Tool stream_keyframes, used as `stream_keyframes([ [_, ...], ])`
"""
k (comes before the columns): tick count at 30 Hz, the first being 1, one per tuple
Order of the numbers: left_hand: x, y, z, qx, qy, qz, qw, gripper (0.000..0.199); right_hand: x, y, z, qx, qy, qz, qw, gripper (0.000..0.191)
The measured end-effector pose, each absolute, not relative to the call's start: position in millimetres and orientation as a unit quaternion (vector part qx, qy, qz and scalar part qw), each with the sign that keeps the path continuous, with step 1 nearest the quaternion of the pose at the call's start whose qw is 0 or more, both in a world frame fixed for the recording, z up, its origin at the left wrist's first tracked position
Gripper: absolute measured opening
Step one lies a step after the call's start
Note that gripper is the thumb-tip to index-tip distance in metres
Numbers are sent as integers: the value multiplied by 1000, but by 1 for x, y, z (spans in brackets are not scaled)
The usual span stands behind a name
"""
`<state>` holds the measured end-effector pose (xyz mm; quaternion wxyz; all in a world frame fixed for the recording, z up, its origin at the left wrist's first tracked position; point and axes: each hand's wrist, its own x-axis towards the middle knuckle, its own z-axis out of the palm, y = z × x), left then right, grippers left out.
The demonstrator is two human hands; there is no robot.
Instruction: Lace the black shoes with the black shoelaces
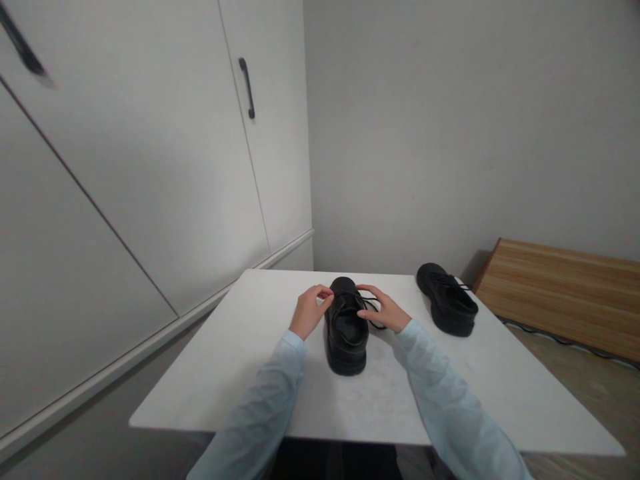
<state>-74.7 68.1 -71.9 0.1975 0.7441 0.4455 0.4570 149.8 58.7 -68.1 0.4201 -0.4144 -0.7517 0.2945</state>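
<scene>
Head view: the black lace-up shoe [347, 340] sits upright near the middle of the white bench [215, 380], its heel toward the person and its toe pointing away. That placement seems to suit two-handed work at the lacing, since both hands can come in from the sides and the opening faces the wearer of the camera.

The left hand [309, 312] is at the shoe's left side by the lacing, thumb and fingertips close together in a narrow grip; whether a strand is caught between them cannot be told. The right hand [384, 309] has a wider grip, forefinger reaching toward the front of the lacing and thumb at the edge of the opening. Its spread probably helps to steady the upper, though how firmly it presses is unclear. Dark laces [379, 327] trail out on the right side, under and beside that hand.

The second shoe [450, 307] stands apart near the right edge of the bench, angled, its own laces sticking out to the side; set there, it leaves elbow room around the first.

Much is hard to read. Black laces merge with black leather, so any knot or crossing is lost, and the fingers cover part of the lacing. The inside of the nearer shoe is dark. The right hand's lower fingers are largely hidden behind its thumb and palm. The sleeves run out of the picture at the bottom, and the wood-grain panel [565, 293] is cut off at the right.
</scene>
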Motion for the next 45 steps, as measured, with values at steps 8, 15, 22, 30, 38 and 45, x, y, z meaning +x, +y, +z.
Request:
stream_keyframes([
  [8, -71, 68, -75, 747, 450, 447, 198, 9, 149, 64, -78, -410, -773, 266, 405, 58],
  [15, -67, 70, -78, 722, 458, 461, 237, 9, 147, 64, -80, -409, -787, 242, 393, 59],
  [22, -61, 76, -88, 684, 480, 482, 264, 8, 147, 65, -82, -415, -787, 250, 383, 60],
  [30, -58, 75, -91, 681, 477, 500, 243, 10, 147, 67, -84, -400, -787, 259, 392, 65],
  [38, -58, 74, -91, 681, 469, 509, 239, 11, 146, 68, -85, -394, -786, 262, 398, 66],
  [45, -61, 72, -84, 659, 464, 530, 265, 11, 145, 67, -85, -392, -782, 269, 402, 64],
])
